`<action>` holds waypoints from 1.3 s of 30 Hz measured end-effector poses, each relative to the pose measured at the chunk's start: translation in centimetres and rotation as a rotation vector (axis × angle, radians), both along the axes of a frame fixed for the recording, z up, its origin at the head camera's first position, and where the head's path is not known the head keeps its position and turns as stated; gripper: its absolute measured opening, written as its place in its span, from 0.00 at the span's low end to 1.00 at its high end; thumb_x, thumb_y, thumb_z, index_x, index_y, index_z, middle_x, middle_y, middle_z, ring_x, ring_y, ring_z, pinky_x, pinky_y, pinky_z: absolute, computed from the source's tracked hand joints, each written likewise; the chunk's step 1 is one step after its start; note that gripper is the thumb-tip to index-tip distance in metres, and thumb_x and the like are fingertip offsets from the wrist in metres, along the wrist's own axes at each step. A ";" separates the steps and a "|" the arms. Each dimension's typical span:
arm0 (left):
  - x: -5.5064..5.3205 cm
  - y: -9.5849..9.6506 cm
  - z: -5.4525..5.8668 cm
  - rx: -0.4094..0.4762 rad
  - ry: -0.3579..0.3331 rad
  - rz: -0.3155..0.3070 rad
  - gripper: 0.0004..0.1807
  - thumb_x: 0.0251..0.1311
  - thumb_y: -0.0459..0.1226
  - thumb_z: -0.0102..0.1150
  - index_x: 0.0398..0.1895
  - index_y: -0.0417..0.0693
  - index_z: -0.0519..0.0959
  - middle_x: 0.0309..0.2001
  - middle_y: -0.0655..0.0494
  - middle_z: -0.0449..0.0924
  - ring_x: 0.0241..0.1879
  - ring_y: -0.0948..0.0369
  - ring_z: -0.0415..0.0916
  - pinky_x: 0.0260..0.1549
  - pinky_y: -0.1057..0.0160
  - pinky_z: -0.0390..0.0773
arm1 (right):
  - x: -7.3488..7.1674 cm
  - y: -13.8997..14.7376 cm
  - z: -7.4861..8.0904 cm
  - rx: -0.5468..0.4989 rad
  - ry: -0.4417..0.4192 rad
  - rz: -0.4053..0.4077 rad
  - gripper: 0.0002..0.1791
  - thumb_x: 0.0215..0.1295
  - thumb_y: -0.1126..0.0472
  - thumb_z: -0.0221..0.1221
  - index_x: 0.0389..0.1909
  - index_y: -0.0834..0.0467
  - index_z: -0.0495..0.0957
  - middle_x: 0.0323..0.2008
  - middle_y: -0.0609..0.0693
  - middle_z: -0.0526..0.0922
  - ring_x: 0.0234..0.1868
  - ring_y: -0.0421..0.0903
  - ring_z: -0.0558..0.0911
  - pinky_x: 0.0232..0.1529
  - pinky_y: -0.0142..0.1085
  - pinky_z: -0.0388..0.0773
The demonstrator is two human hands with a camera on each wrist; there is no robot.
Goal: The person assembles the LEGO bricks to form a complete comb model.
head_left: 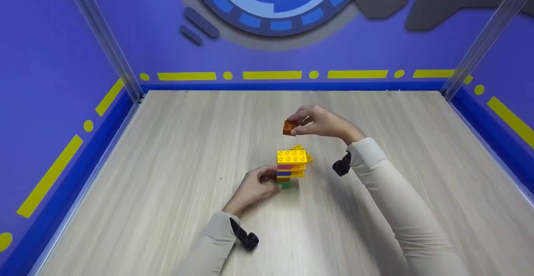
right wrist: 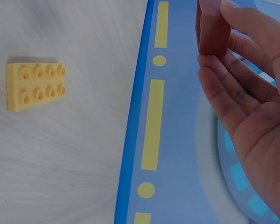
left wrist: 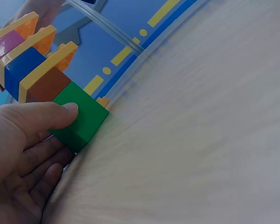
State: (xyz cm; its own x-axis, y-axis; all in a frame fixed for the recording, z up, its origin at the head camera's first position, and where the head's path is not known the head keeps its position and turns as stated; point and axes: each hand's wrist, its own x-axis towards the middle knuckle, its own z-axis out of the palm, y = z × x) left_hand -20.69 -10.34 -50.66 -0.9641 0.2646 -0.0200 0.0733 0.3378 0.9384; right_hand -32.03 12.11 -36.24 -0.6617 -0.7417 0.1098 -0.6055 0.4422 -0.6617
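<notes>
A tower of toy building blocks (head_left: pixel 291 156) stands on the table, a yellow studded plate on top. Below it alternate pink, blue and brown blocks with yellow plates that jut out to one side. My left hand (head_left: pixel 255 186) grips the tower low down, its thumb against the green block (left wrist: pixel 84 116) at the base. Above and beyond the tower, my right hand (head_left: pixel 323 122) pinches a brown block (head_left: pixel 288 127) between thumb and fingers, apart from the stack. In the right wrist view that brown block (right wrist: pixel 214 30) is partly cut off by the frame edge.
A loose yellow plate (right wrist: pixel 37 86) lies flat on the wooden table (head_left: pixel 187 142) just behind the tower, partly hidden by it in the head view. Blue panels (head_left: pixel 267 59) wall the table at the back and both sides.
</notes>
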 end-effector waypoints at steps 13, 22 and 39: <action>-0.3 -0.1 0.0 0.022 -0.002 -0.019 0.25 0.50 0.35 0.67 0.55 0.47 0.77 0.52 0.53 0.81 0.50 0.59 0.77 0.53 0.59 0.76 | 2.2 -0.3 1.1 -0.011 0.071 0.111 0.20 0.60 0.55 0.65 0.52 0.58 0.81 0.44 0.52 0.83 0.43 0.45 0.81 0.50 0.43 0.81; -0.1 -0.1 0.1 -0.007 0.007 -0.020 0.24 0.51 0.36 0.67 0.55 0.48 0.77 0.52 0.55 0.81 0.50 0.60 0.77 0.54 0.58 0.76 | 3.2 -0.5 1.5 -0.016 0.065 0.188 0.19 0.61 0.57 0.64 0.52 0.60 0.81 0.44 0.53 0.83 0.43 0.48 0.81 0.49 0.46 0.81; 0.0 -0.1 0.0 -0.005 0.034 -0.022 0.22 0.51 0.34 0.65 0.53 0.50 0.79 0.49 0.56 0.82 0.48 0.61 0.78 0.52 0.59 0.77 | 4.6 -0.7 1.5 0.051 0.033 0.215 0.22 0.60 0.54 0.65 0.54 0.60 0.79 0.45 0.53 0.83 0.44 0.51 0.83 0.50 0.44 0.81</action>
